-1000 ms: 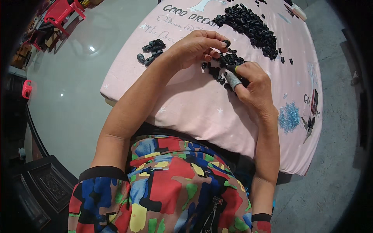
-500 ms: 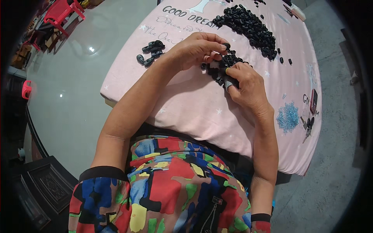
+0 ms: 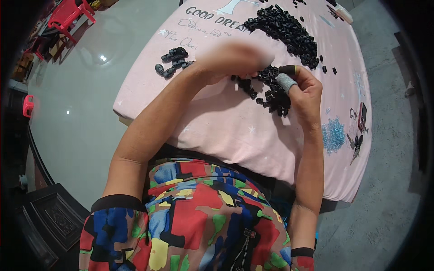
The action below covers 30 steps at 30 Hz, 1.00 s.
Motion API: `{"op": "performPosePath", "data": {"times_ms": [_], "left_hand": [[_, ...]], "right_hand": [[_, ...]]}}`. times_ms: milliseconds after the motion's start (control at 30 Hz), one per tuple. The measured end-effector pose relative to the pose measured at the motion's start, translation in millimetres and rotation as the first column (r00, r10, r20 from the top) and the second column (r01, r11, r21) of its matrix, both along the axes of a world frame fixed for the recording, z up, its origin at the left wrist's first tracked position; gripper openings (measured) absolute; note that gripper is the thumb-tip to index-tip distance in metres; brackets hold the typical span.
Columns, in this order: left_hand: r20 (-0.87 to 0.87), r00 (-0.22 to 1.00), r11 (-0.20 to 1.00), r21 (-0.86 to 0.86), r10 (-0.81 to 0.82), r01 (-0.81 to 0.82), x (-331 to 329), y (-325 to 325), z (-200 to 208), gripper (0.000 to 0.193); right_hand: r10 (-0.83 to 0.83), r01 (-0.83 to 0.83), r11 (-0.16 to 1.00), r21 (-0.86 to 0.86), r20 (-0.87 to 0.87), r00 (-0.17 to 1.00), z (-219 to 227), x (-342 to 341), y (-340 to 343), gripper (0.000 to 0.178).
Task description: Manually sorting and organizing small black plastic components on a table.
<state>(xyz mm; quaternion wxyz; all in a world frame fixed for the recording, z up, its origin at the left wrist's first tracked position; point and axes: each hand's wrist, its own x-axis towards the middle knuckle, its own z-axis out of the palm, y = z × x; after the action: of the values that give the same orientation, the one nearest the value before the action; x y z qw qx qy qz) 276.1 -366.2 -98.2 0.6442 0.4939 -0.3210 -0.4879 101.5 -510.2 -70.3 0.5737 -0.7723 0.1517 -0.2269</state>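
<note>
My left hand (image 3: pixel 237 58) is over the table just left of the near pile of small black plastic pieces (image 3: pixel 276 97). Motion blur smears its fingers, so what it holds does not show. At the pile's right edge is my right hand (image 3: pixel 307 92), its thumb and index finger stretched out and slightly apart. A grey cover (image 3: pixel 285 83) wraps that thumb, and a black cover with a yellow edge (image 3: pixel 287 69) sits on the index finger. No piece can be made out between them. Several larger black pieces (image 3: pixel 174 56) lie left of my left wrist.
A big heap of black pieces (image 3: pixel 289 36) spreads across the far side of the pink cloth-covered table (image 3: pixel 217 131). To the right lie blue beads (image 3: pixel 333 134), keys (image 3: pixel 357 147) and a red-and-black phone-like object (image 3: pixel 362 116). A red plastic chair (image 3: pixel 70 20) stands far left.
My right hand has drawn up and to the right, uncovering more of the near pile. The left hand, earlier pinching a small black piece, is now blurred.
</note>
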Motion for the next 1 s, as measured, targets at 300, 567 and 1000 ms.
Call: {"op": "performPosePath", "data": {"times_ms": [300, 567, 1000], "left_hand": [[0.156, 0.988, 0.999, -0.045, 0.013, -0.006, -12, -3, 6, 0.025], [0.177, 0.984, 1.0, -0.021, -0.006, 0.01, -21, 0, 16, 0.026], [0.197, 0.98, 1.0, -0.006, -0.014, 0.015, -22, 1, 13, 0.027]], "right_hand": [[0.008, -0.008, 0.968, 0.251, -0.002, 1.0, -3, -3, -13, 0.02], [-0.002, -0.005, 0.972, 0.234, 0.03, 1.0, -2, -3, -10, 0.018], [0.063, -0.062, 0.979, 0.193, 0.001, 0.998, 0, -4, -11, 0.015]]}}
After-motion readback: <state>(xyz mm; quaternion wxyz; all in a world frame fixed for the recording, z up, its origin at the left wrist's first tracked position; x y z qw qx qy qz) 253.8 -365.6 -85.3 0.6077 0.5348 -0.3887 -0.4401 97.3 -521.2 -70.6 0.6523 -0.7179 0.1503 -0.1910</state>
